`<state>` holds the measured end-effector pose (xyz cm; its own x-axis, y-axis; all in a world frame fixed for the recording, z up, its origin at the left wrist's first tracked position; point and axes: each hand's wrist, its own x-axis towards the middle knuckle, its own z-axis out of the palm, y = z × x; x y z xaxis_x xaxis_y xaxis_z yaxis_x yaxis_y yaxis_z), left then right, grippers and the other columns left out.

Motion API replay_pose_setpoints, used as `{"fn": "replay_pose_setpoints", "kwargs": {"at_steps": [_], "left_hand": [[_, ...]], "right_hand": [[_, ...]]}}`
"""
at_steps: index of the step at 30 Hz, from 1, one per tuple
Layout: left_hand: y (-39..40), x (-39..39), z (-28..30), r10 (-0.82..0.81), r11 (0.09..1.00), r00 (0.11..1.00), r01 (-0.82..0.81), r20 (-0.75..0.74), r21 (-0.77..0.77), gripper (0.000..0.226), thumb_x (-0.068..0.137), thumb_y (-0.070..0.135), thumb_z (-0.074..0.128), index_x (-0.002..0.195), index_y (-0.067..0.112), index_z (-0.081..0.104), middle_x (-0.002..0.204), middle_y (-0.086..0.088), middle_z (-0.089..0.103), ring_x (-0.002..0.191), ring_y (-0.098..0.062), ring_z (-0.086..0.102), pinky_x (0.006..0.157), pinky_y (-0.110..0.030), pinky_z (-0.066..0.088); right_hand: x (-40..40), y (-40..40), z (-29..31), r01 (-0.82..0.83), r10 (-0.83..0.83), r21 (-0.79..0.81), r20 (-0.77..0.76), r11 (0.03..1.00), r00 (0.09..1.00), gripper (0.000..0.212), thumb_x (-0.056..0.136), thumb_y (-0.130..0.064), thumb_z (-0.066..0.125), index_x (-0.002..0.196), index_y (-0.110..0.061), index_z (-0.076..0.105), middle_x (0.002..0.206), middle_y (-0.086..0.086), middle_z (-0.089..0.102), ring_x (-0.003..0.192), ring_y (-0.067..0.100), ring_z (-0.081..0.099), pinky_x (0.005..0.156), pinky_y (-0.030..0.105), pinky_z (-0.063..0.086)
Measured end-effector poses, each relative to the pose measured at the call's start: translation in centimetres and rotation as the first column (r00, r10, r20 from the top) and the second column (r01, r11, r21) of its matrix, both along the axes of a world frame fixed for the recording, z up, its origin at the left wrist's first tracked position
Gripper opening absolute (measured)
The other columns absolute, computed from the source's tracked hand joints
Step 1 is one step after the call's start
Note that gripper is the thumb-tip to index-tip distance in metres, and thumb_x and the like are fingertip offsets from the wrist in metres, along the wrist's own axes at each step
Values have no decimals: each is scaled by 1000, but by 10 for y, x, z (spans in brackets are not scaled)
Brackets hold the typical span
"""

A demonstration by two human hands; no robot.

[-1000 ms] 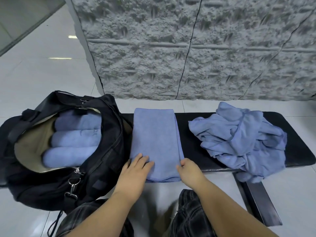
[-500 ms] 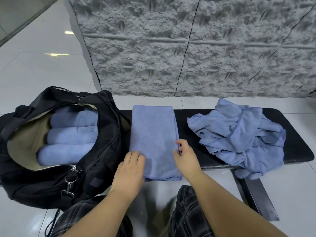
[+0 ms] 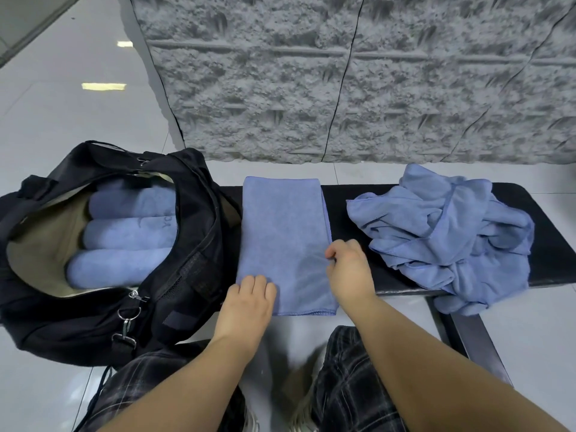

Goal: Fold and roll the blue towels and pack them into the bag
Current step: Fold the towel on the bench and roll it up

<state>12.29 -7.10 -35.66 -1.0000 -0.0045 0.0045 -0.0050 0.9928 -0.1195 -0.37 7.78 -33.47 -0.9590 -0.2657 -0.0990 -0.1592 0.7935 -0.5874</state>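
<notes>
A folded blue towel (image 3: 282,232) lies lengthwise across the black bench (image 3: 336,219), its near end hanging over the front edge. My left hand (image 3: 249,302) rests on its near left corner with the fingers bent. My right hand (image 3: 347,271) pinches the towel's right edge about halfway along. To the left stands an open black bag (image 3: 187,269) holding three rolled blue towels (image 3: 124,235). A crumpled heap of blue towels (image 3: 448,235) sits on the right part of the bench.
A rough grey stone wall (image 3: 343,82) rises behind the bench. Glossy pale floor tiles (image 3: 78,120) surround it. A bench leg (image 3: 477,344) slants down at the right. My knees in dark plaid trousers (image 3: 349,378) are below the bench's front edge.
My right hand slid from the towel's near right corner up along its right edge. My left hand drew back slightly towards the near left corner.
</notes>
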Motion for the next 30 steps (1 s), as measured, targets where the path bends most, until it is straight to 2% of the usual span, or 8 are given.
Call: {"fn": "replay_pose_setpoints", "kwargs": {"at_steps": [2, 6, 9, 13, 17, 21, 25, 30], "left_hand": [[0, 0, 2, -1, 1000, 1000, 1, 11, -28, 60, 30, 3, 59, 84, 11, 36, 70, -8, 51, 61, -23, 49, 47, -30, 39], [2, -1, 3, 0, 999, 1000, -1, 17, 47, 57, 34, 4, 67, 81, 13, 36, 68, -8, 49, 59, -24, 50, 43, -29, 36], [1, -1, 12, 16, 994, 1000, -16, 1, 110, 48, 36, 8, 78, 72, 10, 47, 63, -6, 50, 56, -23, 51, 40, -27, 38], [-4, 0, 22, 58, 984, 998, -61, 23, 166, 44, 27, 3, 81, 63, 10, 55, 58, -6, 50, 52, -23, 52, 38, -25, 39], [-8, 1, 28, 113, 964, 993, -115, 22, 240, 48, 30, 1, 81, 73, 9, 59, 68, -6, 56, 61, -24, 55, 47, -25, 45], [-12, 2, 33, 195, 916, 975, -220, 106, 337, 49, 79, -2, 49, 124, 15, 42, 118, -2, 47, 107, -21, 42, 87, -26, 36], [-11, -2, 35, 227, 898, 969, -249, 102, 362, 48, 80, -3, 44, 125, 16, 40, 119, -1, 46, 106, -20, 39, 87, -25, 32], [-5, -8, 33, 270, 902, 958, -287, 98, 322, 39, 81, -2, 45, 116, 13, 41, 114, -3, 48, 103, -21, 41, 83, -26, 34]], "right_hand": [[10, -8, 10, -179, 180, 28, -33, 984, 983, 25, 79, 8, 45, 92, -6, 62, 91, 1, 41, 86, 24, 48, 69, 27, 35], [43, -24, 23, -544, 533, 94, 122, 834, 837, 22, 85, -4, 44, 99, -12, 59, 106, 3, 49, 103, 20, 43, 86, 29, 39], [56, -27, 21, -616, 600, 241, 147, 750, 787, 24, 83, -16, 49, 107, -14, 49, 114, 2, 44, 109, 21, 36, 96, 30, 33], [62, -27, 12, -607, 623, 356, 84, 710, 778, 44, 78, -19, 60, 119, -15, 43, 118, 2, 41, 111, 22, 36, 95, 30, 30], [53, -25, 14, -532, 567, 427, 52, 731, 822, 39, 78, 1, 57, 113, -14, 49, 116, 4, 48, 112, 24, 43, 81, 30, 31], [33, -7, 26, -423, 399, 381, 144, 822, 906, 16, 96, -20, 49, 110, -16, 54, 106, 3, 59, 101, 26, 53, 79, 33, 35], [25, 5, 27, -303, 229, 256, 281, 918, 932, 14, 97, -24, 49, 107, -16, 51, 88, 3, 52, 83, 22, 51, 79, 33, 40], [16, 6, 16, -220, 153, 201, 304, 954, 940, 20, 98, -16, 46, 113, -11, 57, 102, 4, 45, 86, 20, 47, 73, 30, 42]]}}
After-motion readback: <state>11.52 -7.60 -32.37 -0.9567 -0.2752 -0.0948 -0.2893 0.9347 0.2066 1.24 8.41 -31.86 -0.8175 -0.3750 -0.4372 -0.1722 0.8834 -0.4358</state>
